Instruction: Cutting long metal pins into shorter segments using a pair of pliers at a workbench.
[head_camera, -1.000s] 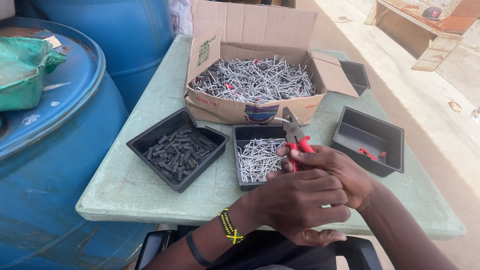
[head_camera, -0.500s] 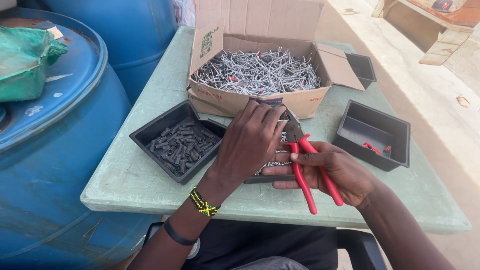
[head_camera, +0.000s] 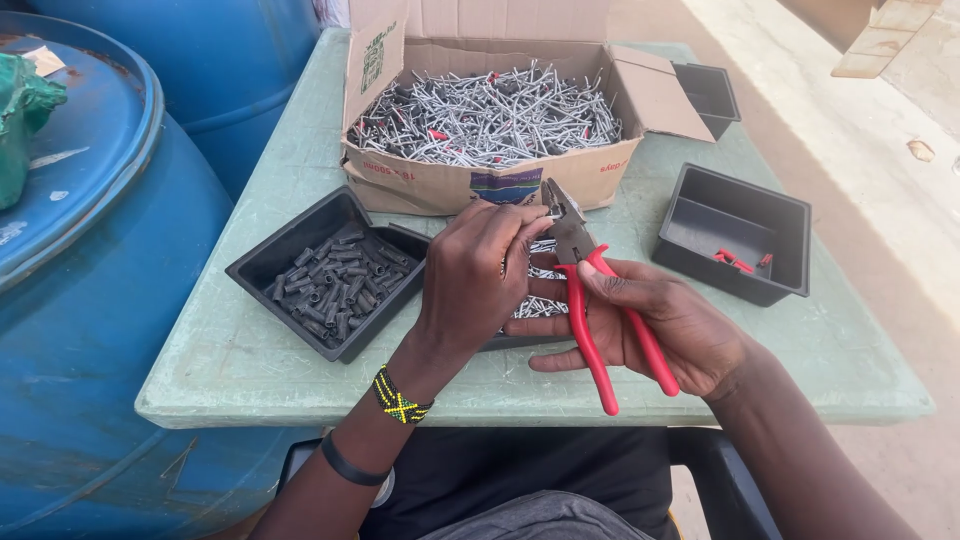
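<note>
I see the pliers lying across my right hand, fingers loosely curled under the red handles, the steel nose pointing up toward the box. My left hand sits just beside, its fingers pinched together at the pliers' tip; whether a nail is between them I cannot tell. Both hands hover over the middle tray of nails, hiding most of it. On the desk, a tray of dark plugs lies left, a nearly bare black tray right.
</note>
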